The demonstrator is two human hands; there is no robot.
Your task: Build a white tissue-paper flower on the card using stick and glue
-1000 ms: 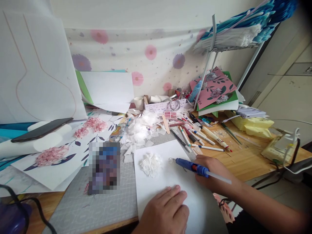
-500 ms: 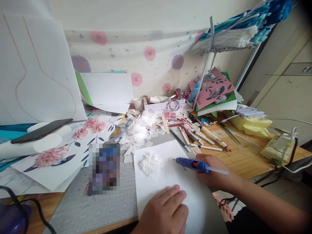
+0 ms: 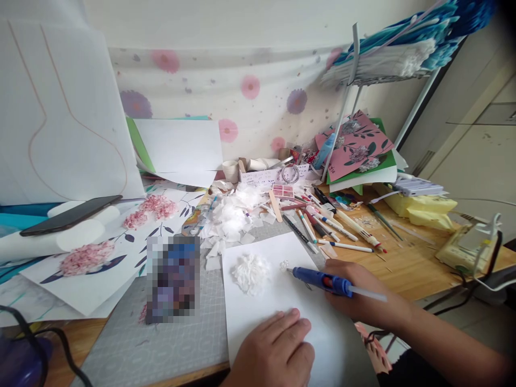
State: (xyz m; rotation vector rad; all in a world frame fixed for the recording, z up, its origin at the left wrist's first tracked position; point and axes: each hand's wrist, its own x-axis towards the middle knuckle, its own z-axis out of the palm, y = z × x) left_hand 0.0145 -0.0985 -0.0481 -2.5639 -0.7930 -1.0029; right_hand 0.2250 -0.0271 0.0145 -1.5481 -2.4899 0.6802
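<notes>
A blue hot glue gun (image 3: pixel 320 280) with a clear glue stick out of its back is gripped by my right hand (image 3: pixel 349 290). Its nozzle points left, just beside a small clear blob of glue (image 3: pixel 284 265) on the white sheet of paper (image 3: pixel 258 317). Left of that blob, a fluffy white paper flower (image 3: pixel 250 273) lies on the same sheet. My left hand (image 3: pixel 276 349) rests on the lower part of the paper, fingers stretched out and holding nothing. Under the sheet is a grey cutting mat (image 3: pixel 169 346).
Behind the sheet lie a heap of white paper scraps (image 3: pixel 234 212) and several pens (image 3: pixel 334 228). A phone (image 3: pixel 70 215) sits on white rolls at left, above paper with pink flowers (image 3: pixel 86 257). A wire rack (image 3: pixel 342 118) stands at the back right.
The glue gun has shifted slightly right and down, its nozzle now away from the glue blob, which shows more fully. My left hand stays on the paper.
</notes>
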